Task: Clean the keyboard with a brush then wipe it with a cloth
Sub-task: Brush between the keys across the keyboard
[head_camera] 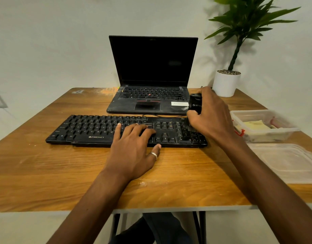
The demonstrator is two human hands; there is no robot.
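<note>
Keyboard (91, 131): black, full-size, "ZEBRONICS" on front edge, lies flat centre frame on wooden table (63, 173), cable runs from its rear edge toward laptop.
Left hand (132, 147): palm down, fingers spread wide, flat on keys mid-right of kbd, thumb w/ ring on table at kbd front edge; holds nothing.
Right hand (211, 117): closed round black brush (195, 103), handle upright, white logo partly visible; bristles down on numpad area at right end of kbd.
Laptop (151, 76): black, lid open, screen dark, behind kbd, upper centre; white sticker on palm rest.
Potted plant (227, 81): white pot, green leaves, upper right, at table's rear edge.
Clear plastic box (262, 127): right of frame, near kbd's right end; contents yellowish cloth-like + sth red, blurred, cannot tell exactly.
Clear lid (289, 162): flat on table, lower right, just in front of box.
Small item, rear left corner of table: too blurred to ID.
</note>
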